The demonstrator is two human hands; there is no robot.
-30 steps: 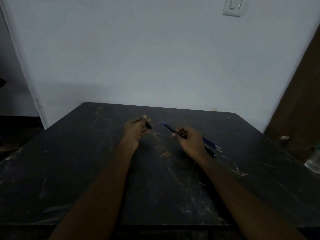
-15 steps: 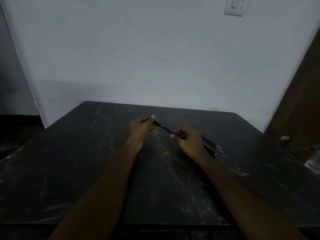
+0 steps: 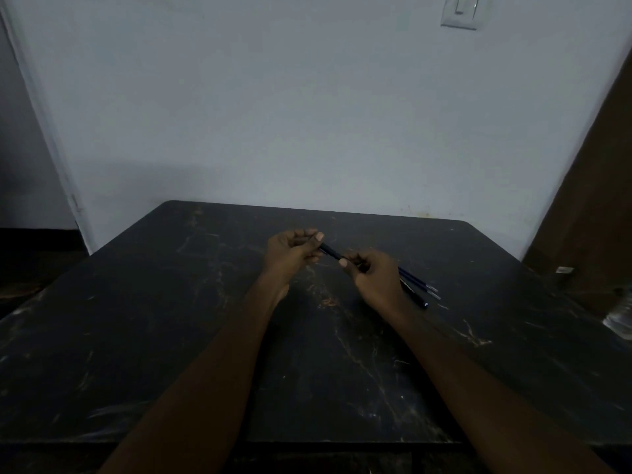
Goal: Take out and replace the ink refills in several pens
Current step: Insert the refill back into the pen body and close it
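Observation:
Both hands meet above the middle of the dark table [image 3: 171, 336]. My left hand [image 3: 290, 253] pinches the far end of a dark pen [image 3: 331, 251], and my right hand [image 3: 371, 273] grips its near end. The pen runs diagonally between them, only a short dark stretch showing. Behind my right hand, several thin blue refills [image 3: 419, 283] and a dark pen barrel [image 3: 415, 295] lie on the table, partly hidden by the hand.
The table's far edge meets a pale wall with a light switch [image 3: 460, 10]. A clear plastic bottle [image 3: 620, 314] stands at the right edge. A brown door or panel [image 3: 588, 217] rises at the right.
A second ago the hands were apart, each with its own pen part. They came together, and the blue refill has slid into the dark barrel; the hands are closer now.

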